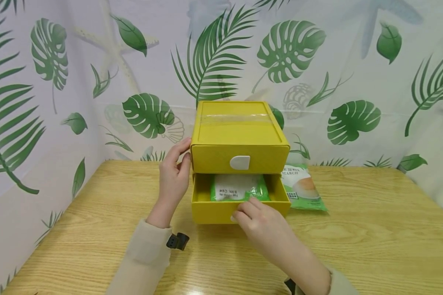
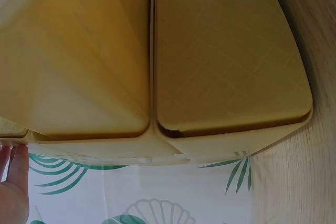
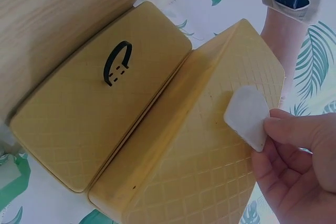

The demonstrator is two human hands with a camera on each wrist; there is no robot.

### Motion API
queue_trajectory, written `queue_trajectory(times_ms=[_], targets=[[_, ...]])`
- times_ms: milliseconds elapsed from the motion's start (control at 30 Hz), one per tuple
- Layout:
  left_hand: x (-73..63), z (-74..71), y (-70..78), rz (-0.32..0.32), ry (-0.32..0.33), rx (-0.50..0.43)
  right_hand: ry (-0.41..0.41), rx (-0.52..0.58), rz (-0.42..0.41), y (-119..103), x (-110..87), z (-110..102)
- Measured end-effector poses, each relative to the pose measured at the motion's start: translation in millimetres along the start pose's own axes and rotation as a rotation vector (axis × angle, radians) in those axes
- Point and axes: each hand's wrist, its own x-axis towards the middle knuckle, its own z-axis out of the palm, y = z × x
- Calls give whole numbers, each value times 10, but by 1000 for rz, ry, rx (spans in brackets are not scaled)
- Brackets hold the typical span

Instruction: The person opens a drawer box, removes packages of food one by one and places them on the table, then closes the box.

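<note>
A yellow drawer cabinet (image 1: 240,135) stands on the table, its middle drawer (image 1: 210,213) pulled out. Inside that drawer lies a green-and-white bag (image 1: 240,186). My right hand (image 1: 266,225) is at the drawer's front; in the right wrist view its thumb and fingers pinch the white pull tab (image 3: 247,116). My left hand (image 1: 174,176) rests its fingers against the cabinet's left side, near the upper drawer; only part of it shows in the left wrist view. Below the pulled-out drawer, a lower drawer (image 3: 79,114) with a black handle (image 3: 116,62) is closed.
A green-and-white starch bag (image 1: 304,188) lies on the wooden table (image 1: 373,229), right beside the cabinet. The closed upper drawer bears a white tab (image 1: 240,162). Behind the table hangs a leaf-printed cloth (image 1: 151,73).
</note>
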Motion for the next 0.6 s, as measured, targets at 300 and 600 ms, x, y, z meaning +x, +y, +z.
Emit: queue_trajectory(times_ms=[300, 600], targets=[[-1, -3, -5, -10, -3, 0, -4, -11, -36, -48, -19, -51], [-1, -1, 0, -4, 1, -8, -20, -13, -38, -85, -25, -83]])
